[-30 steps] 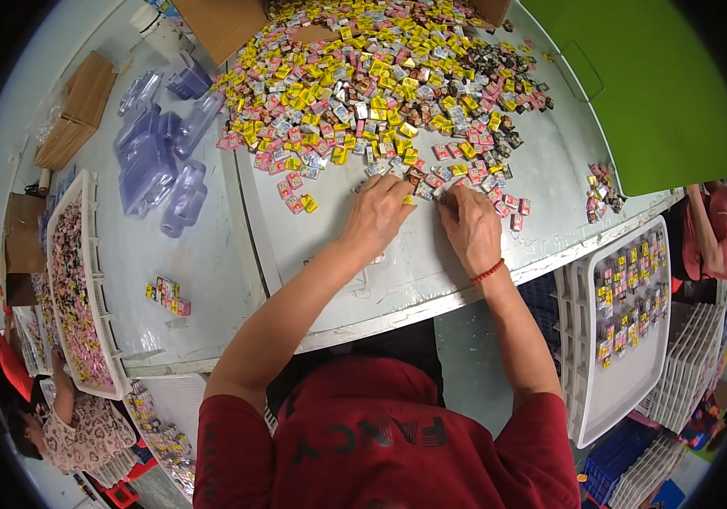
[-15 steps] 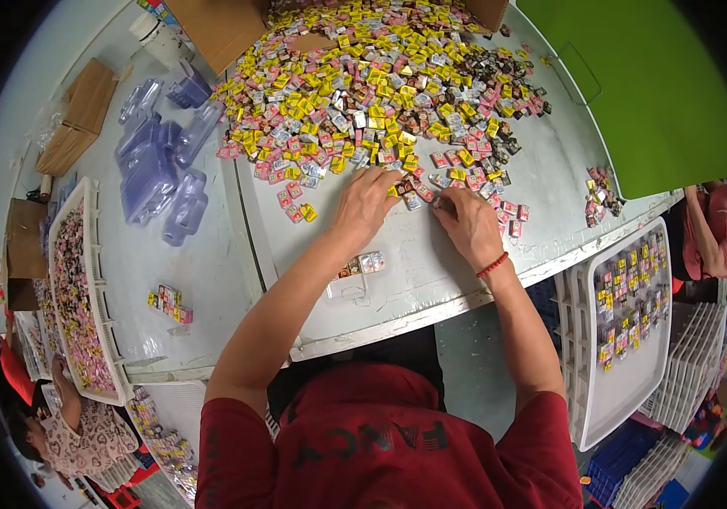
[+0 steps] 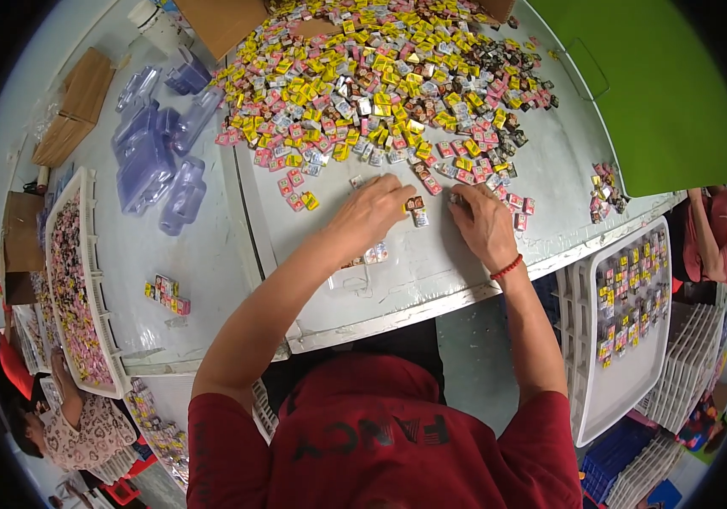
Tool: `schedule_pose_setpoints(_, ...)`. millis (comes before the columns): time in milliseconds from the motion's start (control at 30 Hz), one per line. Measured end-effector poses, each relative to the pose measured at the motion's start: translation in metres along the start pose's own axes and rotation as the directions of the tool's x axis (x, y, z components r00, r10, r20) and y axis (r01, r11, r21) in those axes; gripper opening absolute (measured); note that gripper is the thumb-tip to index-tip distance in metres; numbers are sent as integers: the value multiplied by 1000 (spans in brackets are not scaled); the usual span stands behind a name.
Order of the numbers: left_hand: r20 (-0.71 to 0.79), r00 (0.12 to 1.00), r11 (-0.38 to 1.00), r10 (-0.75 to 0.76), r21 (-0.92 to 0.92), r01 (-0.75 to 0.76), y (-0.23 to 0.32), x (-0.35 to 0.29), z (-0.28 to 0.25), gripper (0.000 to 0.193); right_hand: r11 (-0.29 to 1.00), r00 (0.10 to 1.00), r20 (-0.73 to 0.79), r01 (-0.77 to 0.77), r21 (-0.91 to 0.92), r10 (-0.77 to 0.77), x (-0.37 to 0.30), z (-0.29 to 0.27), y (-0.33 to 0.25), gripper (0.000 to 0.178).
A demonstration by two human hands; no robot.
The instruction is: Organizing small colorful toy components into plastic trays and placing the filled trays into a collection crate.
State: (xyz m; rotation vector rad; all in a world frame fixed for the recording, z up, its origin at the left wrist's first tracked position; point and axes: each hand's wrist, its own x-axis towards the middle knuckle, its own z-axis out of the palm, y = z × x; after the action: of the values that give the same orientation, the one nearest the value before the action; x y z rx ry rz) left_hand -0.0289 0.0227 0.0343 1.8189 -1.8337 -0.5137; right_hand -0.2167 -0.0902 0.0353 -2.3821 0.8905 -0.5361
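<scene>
A large heap of tiny printed boxes [image 3: 380, 93], yellow, pink, silver and dark, covers the far part of the table. My left hand [image 3: 372, 210] is curled low over the tabletop, fingertips closed beside a few loose little boxes [image 3: 418, 210]; whatever is under its fingers is hidden. To the right, my right hand [image 3: 486, 222] has thumb and fingers pinched on a small silvery box [image 3: 454, 199], only partly visible. Below my left wrist lies a clear plastic tray [image 3: 351, 282], with several little boxes [image 3: 376, 253] in its far end.
Empty clear plastic shells [image 3: 147, 174] pile up at the left, near a small boxed group [image 3: 167, 293]. A white basket [image 3: 92, 280] of small pieces stands further left. On the right are a white crate [image 3: 588, 356] with packed trays and a green board [image 3: 643, 93]. Co-workers sit at both sides.
Both hands have drawn back a little from the heap toward me, the right one also shifting right. Loose little boxes beside my left fingertips have come nearer with it.
</scene>
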Motion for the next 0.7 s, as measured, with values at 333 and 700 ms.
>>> schedule_pose_setpoints(333, 175, 924, 940, 339, -106, -325, -22, 32, -5, 36, 995, 987, 141, 66, 81, -77, -36, 14, -35, 26)
schedule_pose_setpoints(700, 163, 922, 927, 351, 76, -366, -40, 28, -16, 35, 998, 1000, 19, -11, -60, 12, -22, 6, -17, 27)
